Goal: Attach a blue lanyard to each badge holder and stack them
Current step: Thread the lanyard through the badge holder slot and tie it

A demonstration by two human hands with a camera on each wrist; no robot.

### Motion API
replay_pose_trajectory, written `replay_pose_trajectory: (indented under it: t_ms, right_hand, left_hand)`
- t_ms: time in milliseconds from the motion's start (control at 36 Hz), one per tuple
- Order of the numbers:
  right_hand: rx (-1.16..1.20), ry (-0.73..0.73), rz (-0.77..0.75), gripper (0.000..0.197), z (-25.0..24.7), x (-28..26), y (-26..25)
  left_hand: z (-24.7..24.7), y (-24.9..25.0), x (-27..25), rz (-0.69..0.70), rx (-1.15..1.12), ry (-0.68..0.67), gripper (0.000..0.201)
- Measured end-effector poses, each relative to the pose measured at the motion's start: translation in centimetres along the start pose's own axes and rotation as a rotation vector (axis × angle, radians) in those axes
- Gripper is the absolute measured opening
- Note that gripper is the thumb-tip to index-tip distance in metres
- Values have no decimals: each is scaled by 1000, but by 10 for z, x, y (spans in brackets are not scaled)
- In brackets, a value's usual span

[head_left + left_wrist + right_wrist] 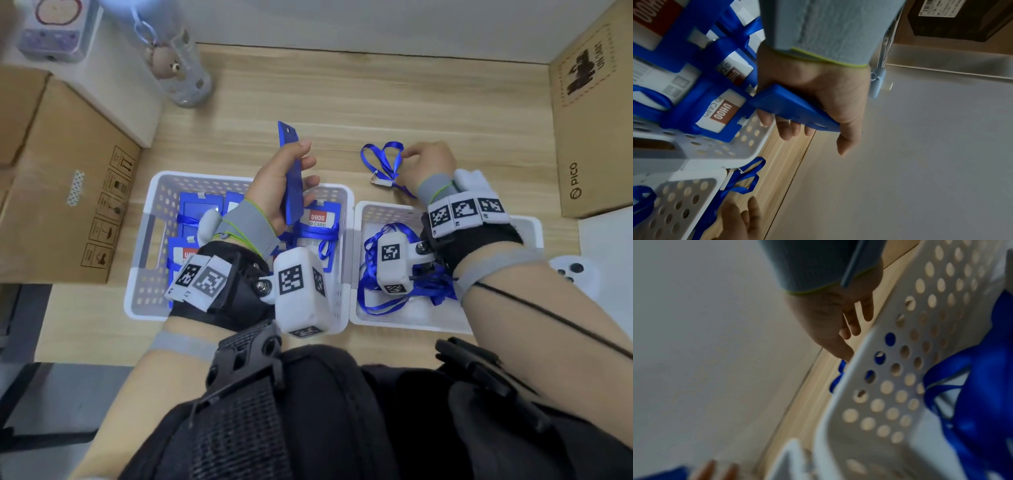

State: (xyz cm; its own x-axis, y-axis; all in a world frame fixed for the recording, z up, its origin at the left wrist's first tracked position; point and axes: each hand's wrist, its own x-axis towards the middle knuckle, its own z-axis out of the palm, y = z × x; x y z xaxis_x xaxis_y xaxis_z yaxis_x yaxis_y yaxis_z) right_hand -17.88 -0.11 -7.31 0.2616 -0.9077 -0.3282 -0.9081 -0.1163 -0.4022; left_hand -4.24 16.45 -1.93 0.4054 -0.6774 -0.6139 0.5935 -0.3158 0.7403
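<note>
My left hand [303, 161] grips a plain blue badge holder [291, 171] edge-on above the left white basket [161, 185]; the left wrist view shows the fingers curled round the badge holder [793, 112]. That basket holds several badge holders [318, 226] wrapped in blue lanyards. On the table beyond the right basket [376, 205] lies one blue lanyard [383, 161] with a metal clip [378, 180]. My right hand [428, 164] rests there, and its fingertips touch the ribbon. In the right wrist view its fingers [855, 331] are loosely extended, with the thumb at the lanyard [838, 376]. Loose lanyards [376, 298] fill the right basket.
Cardboard boxes stand at the left [61, 192] and at the far right [596, 130]. A clear bottle with a bear charm [181, 68] stands at the back left. A white controller [575, 274] lies to the right of the baskets. Bare wooden tabletop [342, 96] stretches to the wall.
</note>
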Motion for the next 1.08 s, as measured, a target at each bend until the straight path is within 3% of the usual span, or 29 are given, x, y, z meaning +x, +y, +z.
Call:
replay_pose_trajectory:
  t_ms: [167,250,472,528,611,750,806,944,1083]
  right_hand:
    - [305,158,-49,26,-19,-33,2]
    - [387,148,-34,21,-25,-54,8]
    - [335,86,148,14,-16,-88,55]
    - [303,67,205,15,-13,-93,66]
    - [278,39,262,28,-9,-97,78]
    - [301,12,331,31,-2,-100,79]
    - [303,-2,349,25,-1,-102,77]
    - [299,17,378,33,2,-105,75]
    - [340,62,400,36,-2,-108,76]
  left_hand:
    - [-5,-2,-4,10,-36,18,38]
    - [-10,-4,-5,14,-38,30,40]
    - [-15,-15,-12,7,-44,9,23]
    - [-15,-20,-14,-6,-34,11,28]
    - [-16,-24,-16,-25,-24,7,34]
    - [-17,-27,-19,-35,0,23,20]
    - [-17,-27,-21,-35,-4,21,20]
    - [-19,-27,-23,-31,-20,11,21]
    - [-20,-26,-25,-33,-5,2,37]
